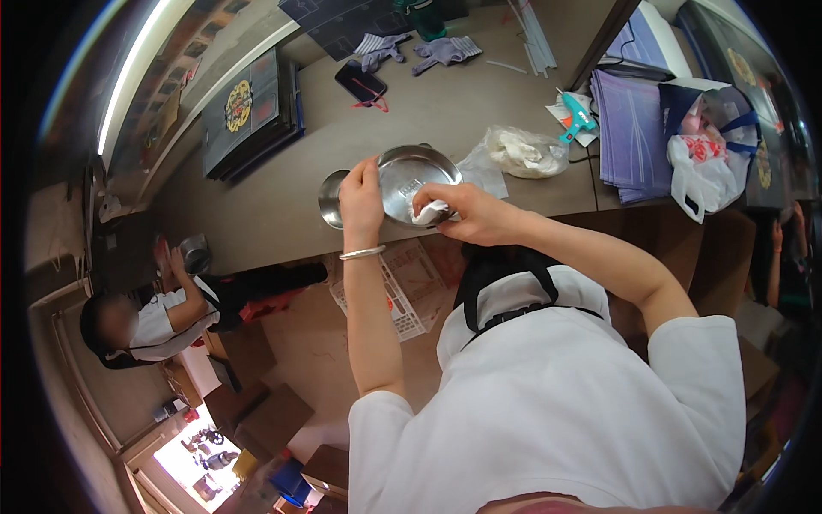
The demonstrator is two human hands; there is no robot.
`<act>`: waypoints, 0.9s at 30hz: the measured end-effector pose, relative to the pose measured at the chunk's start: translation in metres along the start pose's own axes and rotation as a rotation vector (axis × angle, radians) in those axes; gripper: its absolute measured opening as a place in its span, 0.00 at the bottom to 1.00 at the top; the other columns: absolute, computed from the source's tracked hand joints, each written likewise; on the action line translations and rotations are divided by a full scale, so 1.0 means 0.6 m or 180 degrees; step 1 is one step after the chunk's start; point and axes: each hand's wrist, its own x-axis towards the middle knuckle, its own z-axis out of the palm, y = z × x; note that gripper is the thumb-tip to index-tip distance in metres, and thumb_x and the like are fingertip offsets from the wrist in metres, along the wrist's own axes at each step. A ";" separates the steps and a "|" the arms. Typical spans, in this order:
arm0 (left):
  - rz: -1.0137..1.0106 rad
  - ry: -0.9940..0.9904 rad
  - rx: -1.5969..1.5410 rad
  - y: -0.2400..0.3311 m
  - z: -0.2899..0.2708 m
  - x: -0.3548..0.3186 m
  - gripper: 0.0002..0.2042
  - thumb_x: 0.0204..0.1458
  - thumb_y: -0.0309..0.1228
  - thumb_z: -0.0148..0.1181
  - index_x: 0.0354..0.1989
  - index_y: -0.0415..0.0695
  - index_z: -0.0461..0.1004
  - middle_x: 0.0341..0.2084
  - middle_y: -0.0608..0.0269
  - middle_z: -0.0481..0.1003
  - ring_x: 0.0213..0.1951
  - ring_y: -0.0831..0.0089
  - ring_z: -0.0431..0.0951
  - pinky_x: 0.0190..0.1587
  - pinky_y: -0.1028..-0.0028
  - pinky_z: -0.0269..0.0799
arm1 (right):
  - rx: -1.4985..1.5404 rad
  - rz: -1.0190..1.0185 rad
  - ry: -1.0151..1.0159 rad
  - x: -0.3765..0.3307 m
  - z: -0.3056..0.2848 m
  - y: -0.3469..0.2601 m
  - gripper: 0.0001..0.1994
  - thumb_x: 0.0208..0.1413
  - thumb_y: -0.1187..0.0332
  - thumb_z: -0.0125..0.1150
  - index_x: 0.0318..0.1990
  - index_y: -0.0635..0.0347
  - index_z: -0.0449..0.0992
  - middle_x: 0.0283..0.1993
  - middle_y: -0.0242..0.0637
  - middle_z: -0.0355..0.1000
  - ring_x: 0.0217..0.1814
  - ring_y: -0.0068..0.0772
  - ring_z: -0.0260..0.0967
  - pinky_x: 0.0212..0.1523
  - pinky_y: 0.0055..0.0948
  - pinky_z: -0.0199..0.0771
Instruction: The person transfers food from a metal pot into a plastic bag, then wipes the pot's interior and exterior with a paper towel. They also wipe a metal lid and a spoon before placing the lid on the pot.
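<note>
A shiny round stainless steel dish is tilted toward me at the table's near edge. Its left rim is gripped by my left hand, whose fingers close over the edge. My right hand pinches a crumpled white cloth or tissue against the lower inside of the dish. Just left of my left hand is a second, smaller-looking round steel piece, partly hidden behind that hand. A clear plastic bag with crumpled white material lies to the right of the dish.
Farther back lie a phone, purple-grey gloves and glue sticks. A teal glue gun and plastic bags are at the right. Dark flat boxes are stacked left. A co-worker handles a steel pot at far left.
</note>
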 end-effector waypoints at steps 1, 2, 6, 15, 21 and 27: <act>-0.0051 -0.0087 -0.0434 0.028 -0.001 0.000 0.21 0.64 0.38 0.42 0.47 0.31 0.74 0.38 0.49 0.78 0.29 0.62 0.78 0.33 0.69 0.74 | 0.0558 0.0082 0.0122 -0.002 -0.004 -0.001 0.22 0.43 0.82 0.58 0.49 0.55 0.69 0.42 0.36 0.71 0.44 0.33 0.69 0.45 0.30 0.68; -0.1110 -0.0671 -0.1389 0.058 -0.021 -0.014 0.28 0.65 0.47 0.36 0.49 0.31 0.72 0.37 0.52 0.77 0.27 0.66 0.78 0.24 0.74 0.74 | 0.1117 0.0163 0.0243 -0.006 -0.011 0.000 0.22 0.44 0.82 0.58 0.49 0.55 0.68 0.42 0.34 0.71 0.44 0.30 0.68 0.45 0.28 0.68; -0.0807 -0.0594 -0.1595 -0.010 -0.052 -0.014 0.30 0.65 0.53 0.32 0.50 0.37 0.71 0.32 0.59 0.74 0.33 0.70 0.78 0.27 0.72 0.76 | 0.3295 0.0068 0.0390 -0.016 -0.071 -0.020 0.23 0.48 0.76 0.60 0.54 0.60 0.67 0.47 0.34 0.71 0.49 0.24 0.70 0.48 0.29 0.70; 0.0158 0.0116 -0.3690 0.079 0.050 -0.088 0.21 0.66 0.46 0.43 0.47 0.38 0.71 0.44 0.60 0.75 0.47 0.71 0.75 0.50 0.69 0.72 | 0.3096 0.0349 0.1381 -0.011 -0.089 0.034 0.21 0.55 0.71 0.61 0.56 0.59 0.67 0.49 0.35 0.72 0.49 0.26 0.71 0.51 0.32 0.71; 0.0169 0.0793 -0.2808 0.086 0.027 -0.087 0.26 0.65 0.54 0.36 0.27 0.45 0.67 0.22 0.72 0.67 0.25 0.84 0.66 0.30 0.82 0.66 | 0.0379 -0.0624 0.1682 -0.014 -0.074 0.009 0.13 0.54 0.75 0.59 0.48 0.59 0.74 0.48 0.36 0.73 0.53 0.32 0.70 0.54 0.31 0.69; -0.0280 0.1192 -0.2274 0.128 0.063 -0.109 0.36 0.61 0.64 0.25 0.25 0.43 0.69 0.21 0.72 0.68 0.25 0.84 0.64 0.29 0.83 0.62 | -0.2230 -0.2038 0.1057 0.021 0.005 -0.070 0.18 0.45 0.71 0.65 0.46 0.51 0.77 0.53 0.32 0.72 0.59 0.31 0.68 0.67 0.43 0.62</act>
